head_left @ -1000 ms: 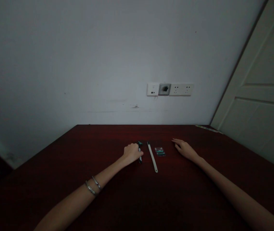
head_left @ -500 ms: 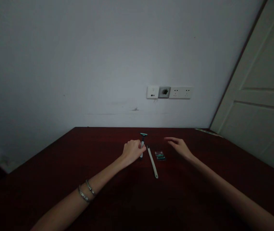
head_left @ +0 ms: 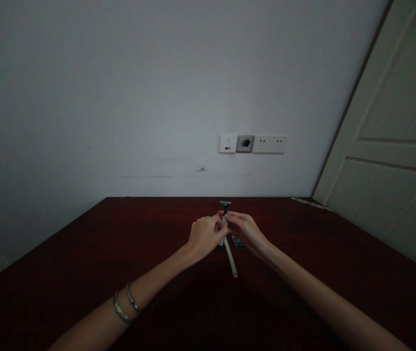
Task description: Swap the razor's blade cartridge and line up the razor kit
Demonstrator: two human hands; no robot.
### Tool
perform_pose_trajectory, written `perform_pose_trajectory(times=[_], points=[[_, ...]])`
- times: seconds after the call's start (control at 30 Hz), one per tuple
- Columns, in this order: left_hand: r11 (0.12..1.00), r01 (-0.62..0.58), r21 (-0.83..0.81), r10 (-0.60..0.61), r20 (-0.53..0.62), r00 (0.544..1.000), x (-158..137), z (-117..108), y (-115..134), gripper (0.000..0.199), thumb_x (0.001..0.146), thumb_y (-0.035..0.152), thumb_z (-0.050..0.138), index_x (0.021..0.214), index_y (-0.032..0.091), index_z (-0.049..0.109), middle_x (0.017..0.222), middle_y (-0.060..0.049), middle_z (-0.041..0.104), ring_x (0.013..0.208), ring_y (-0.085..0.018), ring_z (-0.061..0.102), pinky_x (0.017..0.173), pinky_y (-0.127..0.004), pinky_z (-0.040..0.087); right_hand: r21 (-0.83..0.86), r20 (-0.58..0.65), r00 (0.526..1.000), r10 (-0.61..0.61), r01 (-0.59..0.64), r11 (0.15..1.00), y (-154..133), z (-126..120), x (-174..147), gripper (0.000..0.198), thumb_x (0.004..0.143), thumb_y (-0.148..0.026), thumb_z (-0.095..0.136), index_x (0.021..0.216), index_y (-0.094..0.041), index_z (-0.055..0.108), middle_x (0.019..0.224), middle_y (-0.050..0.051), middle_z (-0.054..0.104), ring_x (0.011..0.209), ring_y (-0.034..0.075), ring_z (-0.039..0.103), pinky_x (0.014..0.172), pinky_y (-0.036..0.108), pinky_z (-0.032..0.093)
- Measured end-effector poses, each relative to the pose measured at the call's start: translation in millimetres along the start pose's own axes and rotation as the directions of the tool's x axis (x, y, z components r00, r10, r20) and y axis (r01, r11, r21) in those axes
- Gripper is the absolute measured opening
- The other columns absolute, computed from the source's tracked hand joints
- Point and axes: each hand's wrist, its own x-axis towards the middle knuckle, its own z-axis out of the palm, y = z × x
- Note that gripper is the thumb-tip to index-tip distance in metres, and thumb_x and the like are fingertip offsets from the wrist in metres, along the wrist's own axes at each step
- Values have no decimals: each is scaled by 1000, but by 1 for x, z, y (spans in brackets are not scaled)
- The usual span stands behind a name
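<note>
A razor point(head_left: 225, 204) with a dark neck and pale handle stands head up between my two hands. My left hand point(head_left: 205, 235) is closed round its handle from the left. From the right, my right hand point(head_left: 243, 227) pinches the razor near its neck, fingertips meeting those of the left. Below them a thin white stick with a hole at its end point(head_left: 232, 261) lies on the table, its upper part covered by my hands. A small clear pack with green contents point(head_left: 239, 243) shows partly under my right hand.
The dark red table point(head_left: 138, 229) runs back to a pale wall with a row of sockets point(head_left: 252, 144). A white panelled door point(head_left: 387, 161) stands on the right. Near it, a thin printed strip point(head_left: 308, 203) lies along the table's back right edge.
My right hand has come in from the right and taken hold of the razor beside my left hand. The left has shifted slightly right with the razor. The view has moved a little.
</note>
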Motion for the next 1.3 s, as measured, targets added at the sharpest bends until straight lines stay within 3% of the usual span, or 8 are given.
perform_pose_trajectory(times=[0.27,0.47,0.63,0.73,0.83,0.9,1.07,1.3], points=[[991,-44,-124,41,-29,999,1,-3,-7,31,76,43,52,63,18,64,56,1,58,52,-10,50,51,-21,30,-108,-68,990,-128,120,987,-1,-4,0,26,61,-30,73,80,-14,69,84,7,70,74,16,63,68,26,47],[902,-67,-426,-32,-222,975,16,-7,-22,40,79,42,47,52,14,57,47,1,49,46,-9,43,49,-21,31,-40,-138,989,-59,54,998,-3,-5,-5,28,59,-32,75,79,-15,65,73,4,68,67,13,62,60,23,48],[598,39,-801,-271,-156,950,34,-2,-28,32,76,40,50,60,14,58,60,-2,56,56,-12,51,47,-20,37,-36,-140,990,-5,0,999,6,1,-13,28,62,-36,73,76,-16,60,64,0,63,57,10,60,51,19,47],[250,200,-947,-349,105,931,42,6,-29,29,76,39,49,73,13,60,80,-8,63,69,-15,58,54,-22,44,-12,-136,991,1,-2,1000,14,7,-18,31,63,-40,72,78,-17,57,62,-3,58,52,9,58,46,19,47],[-117,402,-908,-262,419,869,45,14,-30,38,80,42,42,85,9,60,91,-15,63,75,-18,61,65,-27,49,-14,-123,992,-22,21,1000,20,12,-21,33,66,-46,67,74,-17,53,51,-6,50,35,4,44,30,14,30],[-268,482,-834,-185,535,824,46,18,-29,43,82,44,38,91,6,58,96,-19,62,79,-21,62,66,-30,49,15,-100,995,-15,17,1000,22,14,-22,35,69,-49,62,72,-17,51,48,-7,49,28,2,33,26,14,18],[-438,526,-729,-86,617,783,41,25,-22,49,84,46,34,102,3,51,106,-24,58,95,-29,60,71,-35,50,122,-98,985,139,-127,984,26,18,-23,39,71,-55,53,70,-17,50,44,-5,50,25,2,25,27,16,13],[-479,512,-712,-97,623,776,33,29,-13,54,85,47,32,107,1,49,111,-26,56,99,-29,59,75,-35,50,51,-126,969,212,-207,977,28,21,-25,38,67,-54,56,63,-17,48,35,-6,44,24,1,20,28,15,11]])
